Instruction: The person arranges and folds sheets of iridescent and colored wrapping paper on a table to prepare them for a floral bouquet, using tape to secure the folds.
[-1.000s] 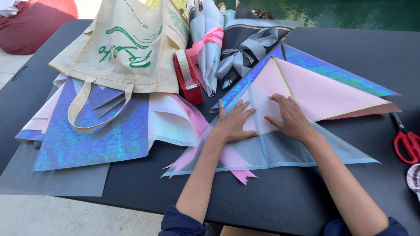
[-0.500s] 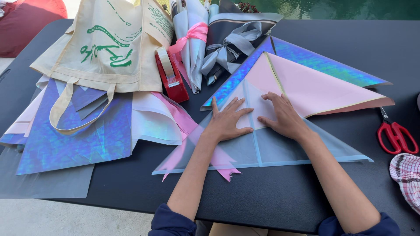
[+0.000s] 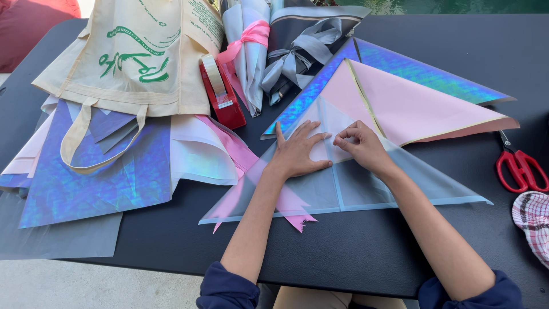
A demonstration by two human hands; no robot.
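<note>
My left hand (image 3: 300, 153) lies flat, fingers spread, on a translucent folded wrapping sheet (image 3: 372, 191) at the middle of the black table (image 3: 354, 257). My right hand (image 3: 361, 147) rests beside it with the fingers curled, pinching the sheet's fold near my left fingertips. Under the translucent sheet lie a pink sheet with a gold edge (image 3: 417, 111) and a blue holographic sheet (image 3: 412, 67). A pink ribbon (image 3: 243, 166) runs beneath the sheet's left corner.
A red tape dispenser (image 3: 220, 94) sits left of my hands. A beige tote bag (image 3: 143, 57) covers holographic sheets (image 3: 103, 171) on the left. Wrapped cones with pink and grey bows (image 3: 274, 51) lie at the back. Red scissors (image 3: 517, 169) and a checked cloth (image 3: 534, 220) are at the right.
Both hands stayed on the translucent sheet. My right hand's fingers curled in from flat and now pinch the fold. The view shifted slightly.
</note>
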